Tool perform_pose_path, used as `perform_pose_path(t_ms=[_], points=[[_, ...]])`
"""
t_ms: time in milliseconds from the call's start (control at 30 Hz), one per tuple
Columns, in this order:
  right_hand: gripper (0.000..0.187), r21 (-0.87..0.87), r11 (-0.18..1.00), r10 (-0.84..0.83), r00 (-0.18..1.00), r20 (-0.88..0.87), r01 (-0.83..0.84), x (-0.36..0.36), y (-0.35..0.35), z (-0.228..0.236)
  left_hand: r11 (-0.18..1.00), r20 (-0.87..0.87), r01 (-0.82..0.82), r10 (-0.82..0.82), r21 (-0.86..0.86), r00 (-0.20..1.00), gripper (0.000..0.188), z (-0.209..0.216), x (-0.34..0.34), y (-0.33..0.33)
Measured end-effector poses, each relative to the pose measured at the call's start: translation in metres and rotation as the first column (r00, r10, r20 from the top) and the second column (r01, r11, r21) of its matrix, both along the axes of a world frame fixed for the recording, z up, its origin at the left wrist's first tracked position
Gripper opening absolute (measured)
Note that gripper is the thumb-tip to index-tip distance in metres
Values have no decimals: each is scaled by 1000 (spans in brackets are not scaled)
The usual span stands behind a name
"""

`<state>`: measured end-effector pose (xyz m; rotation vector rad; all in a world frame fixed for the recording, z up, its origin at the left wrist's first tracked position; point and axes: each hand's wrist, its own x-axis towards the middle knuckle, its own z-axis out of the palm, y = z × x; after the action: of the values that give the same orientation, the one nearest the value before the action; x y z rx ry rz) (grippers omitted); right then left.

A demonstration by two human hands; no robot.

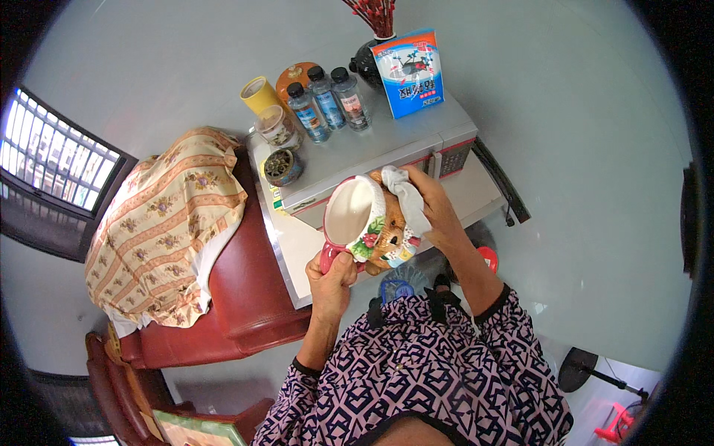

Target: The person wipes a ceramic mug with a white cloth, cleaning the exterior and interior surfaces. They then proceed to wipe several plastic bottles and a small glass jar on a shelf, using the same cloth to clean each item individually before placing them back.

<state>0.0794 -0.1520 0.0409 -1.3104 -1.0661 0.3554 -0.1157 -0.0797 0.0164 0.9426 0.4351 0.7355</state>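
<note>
A ceramic mug (349, 212) with a raised brown bear, green leaves and red flowers on its side is tilted in front of my chest. Its white inside faces up and to the left. My left hand (332, 286) is closed round the mug's dark red handle. In my right hand (435, 204) is a white cloth (405, 195), pressed against the bear's head on the outer side. Part of the right fingers is hidden behind the cloth and mug.
Beyond the mug stands a grey metal cabinet (387, 151), bearing three black-capped bottles (325, 100), a jar (277, 126), a round tin (281, 166), a yellow cup (260, 94), a blue-orange packet (409, 74) and a black vase (366, 65). At left, patterned fabric (167, 223) drapes a red leather sofa (245, 290).
</note>
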Motion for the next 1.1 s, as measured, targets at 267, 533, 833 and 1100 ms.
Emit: perform_pose_path(t_ms=[267, 533, 833, 1100], points=[[22, -67, 983, -171, 984, 43, 174, -14, -2, -17, 990, -104, -137, 139, 28, 985, 18, 10, 3, -4], [27, -11, 938, -346, 938, -11, 346, -40, -26, -25, 987, -82, -160, 162, 34, 983, 18, 8, 15, -3], [49, 403, 899, 437, 348, -829, -169, 16, -34, -49, 985, -120, 78, -60, 152, 991, 21, -8, 15, -8], [42, 482, 874, 486, 102, -868, -59, -6, -43, -103, 958, -79, 193, -180, 212, 981, 25, -18, 17, 4]])
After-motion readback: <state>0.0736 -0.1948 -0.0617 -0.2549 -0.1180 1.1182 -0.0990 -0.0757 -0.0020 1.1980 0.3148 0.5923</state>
